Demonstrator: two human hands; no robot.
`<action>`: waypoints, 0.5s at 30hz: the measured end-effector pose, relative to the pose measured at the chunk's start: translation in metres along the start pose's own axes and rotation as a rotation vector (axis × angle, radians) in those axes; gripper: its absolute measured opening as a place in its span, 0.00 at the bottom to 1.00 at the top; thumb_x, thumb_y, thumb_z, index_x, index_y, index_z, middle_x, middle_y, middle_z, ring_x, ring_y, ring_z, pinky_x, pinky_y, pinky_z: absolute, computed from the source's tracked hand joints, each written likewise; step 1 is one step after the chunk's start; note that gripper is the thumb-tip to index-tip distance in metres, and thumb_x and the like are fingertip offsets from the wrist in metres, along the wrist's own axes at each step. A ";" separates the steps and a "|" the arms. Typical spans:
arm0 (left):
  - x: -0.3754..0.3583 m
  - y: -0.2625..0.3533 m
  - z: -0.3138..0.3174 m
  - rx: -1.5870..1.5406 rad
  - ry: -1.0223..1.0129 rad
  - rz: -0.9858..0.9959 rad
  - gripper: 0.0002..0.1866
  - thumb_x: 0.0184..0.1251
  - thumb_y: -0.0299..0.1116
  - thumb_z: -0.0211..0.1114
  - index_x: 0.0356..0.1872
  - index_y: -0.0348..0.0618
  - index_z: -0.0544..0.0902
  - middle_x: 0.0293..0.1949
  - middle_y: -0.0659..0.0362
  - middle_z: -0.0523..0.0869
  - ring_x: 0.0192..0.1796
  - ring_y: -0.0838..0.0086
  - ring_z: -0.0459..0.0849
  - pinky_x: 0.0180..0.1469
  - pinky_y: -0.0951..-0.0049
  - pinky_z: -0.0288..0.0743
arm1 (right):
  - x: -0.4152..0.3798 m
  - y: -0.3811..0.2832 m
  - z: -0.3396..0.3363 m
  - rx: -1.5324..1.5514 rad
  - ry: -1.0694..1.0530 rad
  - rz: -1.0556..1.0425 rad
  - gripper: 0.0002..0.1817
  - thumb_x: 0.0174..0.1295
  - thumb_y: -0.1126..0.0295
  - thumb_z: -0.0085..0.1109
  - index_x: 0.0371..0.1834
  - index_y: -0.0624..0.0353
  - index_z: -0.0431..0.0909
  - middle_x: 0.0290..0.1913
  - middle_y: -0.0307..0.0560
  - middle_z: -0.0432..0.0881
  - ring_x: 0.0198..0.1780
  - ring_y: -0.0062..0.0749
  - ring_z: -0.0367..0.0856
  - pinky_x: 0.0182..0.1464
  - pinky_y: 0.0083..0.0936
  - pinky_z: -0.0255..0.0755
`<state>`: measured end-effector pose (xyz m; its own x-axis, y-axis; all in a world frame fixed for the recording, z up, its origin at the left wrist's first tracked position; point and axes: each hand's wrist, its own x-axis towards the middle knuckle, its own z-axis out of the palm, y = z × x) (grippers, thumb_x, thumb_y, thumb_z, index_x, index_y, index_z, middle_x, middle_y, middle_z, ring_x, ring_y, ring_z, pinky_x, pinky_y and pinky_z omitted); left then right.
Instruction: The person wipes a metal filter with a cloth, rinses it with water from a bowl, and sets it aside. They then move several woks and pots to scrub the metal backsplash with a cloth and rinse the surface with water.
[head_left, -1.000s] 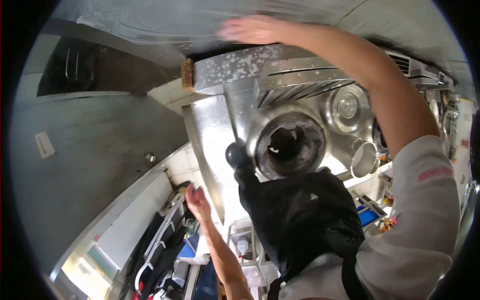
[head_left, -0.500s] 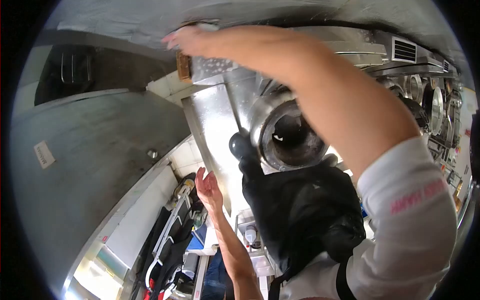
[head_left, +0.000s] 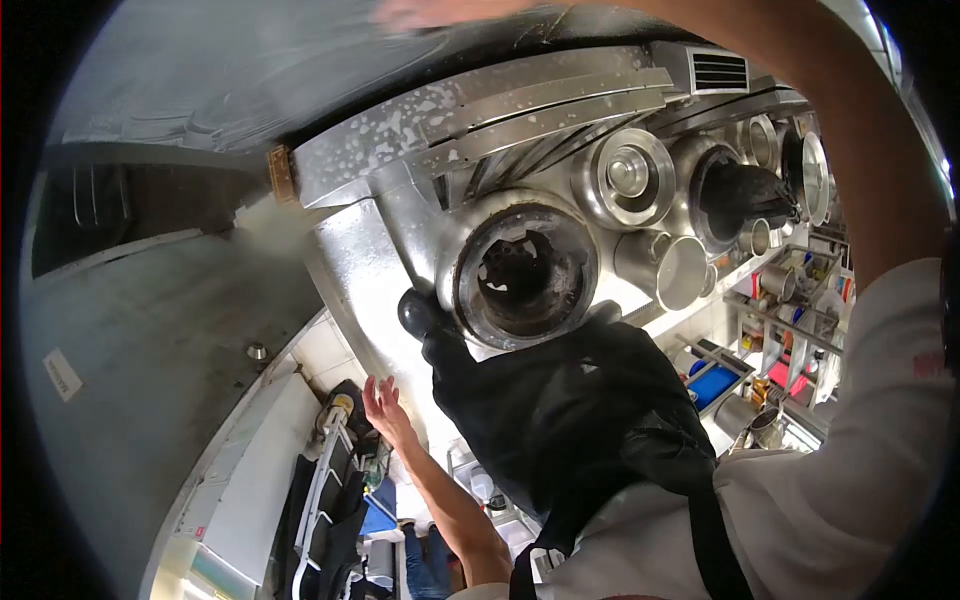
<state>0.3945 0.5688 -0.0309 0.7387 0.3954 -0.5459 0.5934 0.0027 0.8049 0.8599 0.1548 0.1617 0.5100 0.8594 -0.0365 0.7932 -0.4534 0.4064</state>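
Note:
My right hand [head_left: 435, 12] is at the top edge of the view, against or close to the grey metal wall [head_left: 240, 90], which has whitish streaks. Motion blurs its fingers, and whether it holds anything does not show. Below it, white foam patches dot a stainless steel ledge [head_left: 350, 150]. My left hand [head_left: 388, 412] hangs low beside the steel counter [head_left: 350, 270], fingers spread and nothing in them. Between my black shoes [head_left: 418, 312] a round wok burner [head_left: 525, 275] with a blackened bowl is set in the counter.
Steel pots [head_left: 675, 272] and a second blackened burner [head_left: 735, 195] line the right. Cluttered shelves [head_left: 790, 310] stand beyond. A grey panel [head_left: 160, 330] with a knob fills the left. A brown block [head_left: 282, 175] sits at the ledge's end. Another person's jeans [head_left: 428, 560] show below.
My right hand has moved up along the wall, to the frame's top edge. The view has shifted, showing more pots and shelves on the right. My left hand stays low and open.

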 end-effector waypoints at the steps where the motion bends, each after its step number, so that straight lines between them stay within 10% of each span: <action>1: -0.004 -0.008 -0.004 0.022 0.022 -0.033 0.20 0.72 0.33 0.62 0.62 0.39 0.75 0.45 0.51 0.87 0.51 0.67 0.87 0.55 0.62 0.75 | 0.053 -0.007 -0.028 -0.049 0.115 0.008 0.20 0.72 0.66 0.42 0.63 0.60 0.72 0.69 0.50 0.70 0.73 0.40 0.64 0.75 0.38 0.59; 6: -0.006 -0.017 -0.018 0.202 -0.026 0.051 0.20 0.73 0.33 0.60 0.62 0.38 0.75 0.46 0.50 0.88 0.50 0.70 0.86 0.54 0.70 0.77 | 0.217 -0.072 -0.015 -0.230 0.501 0.093 0.23 0.76 0.66 0.38 0.71 0.58 0.65 0.76 0.46 0.61 0.78 0.31 0.57 0.78 0.30 0.55; 9: 0.000 -0.021 -0.037 0.181 -0.011 0.033 0.21 0.75 0.33 0.58 0.65 0.38 0.73 0.47 0.49 0.88 0.51 0.68 0.86 0.55 0.67 0.77 | 0.075 -0.075 0.102 -0.049 0.216 -0.092 0.24 0.78 0.63 0.36 0.73 0.59 0.63 0.79 0.45 0.59 0.79 0.31 0.54 0.80 0.30 0.52; 10: 0.000 -0.017 -0.041 0.160 0.028 0.001 0.21 0.75 0.33 0.58 0.66 0.38 0.73 0.49 0.48 0.87 0.52 0.66 0.86 0.56 0.64 0.77 | -0.005 -0.062 0.140 0.670 -0.026 0.068 0.24 0.78 0.62 0.37 0.74 0.59 0.63 0.78 0.46 0.61 0.79 0.37 0.57 0.81 0.33 0.50; 15: -0.009 -0.035 -0.066 0.085 0.124 -0.080 0.22 0.73 0.33 0.60 0.64 0.37 0.73 0.57 0.47 0.82 0.54 0.62 0.86 0.57 0.61 0.77 | -0.284 0.079 0.084 0.164 -0.490 -0.173 0.25 0.77 0.62 0.35 0.70 0.60 0.69 0.73 0.51 0.68 0.74 0.41 0.66 0.78 0.39 0.55</action>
<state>0.3461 0.6263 -0.0390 0.6461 0.5077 -0.5700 0.6774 -0.0372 0.7347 0.8059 -0.1449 0.1280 0.4320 0.7316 -0.5274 0.9007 -0.3801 0.2105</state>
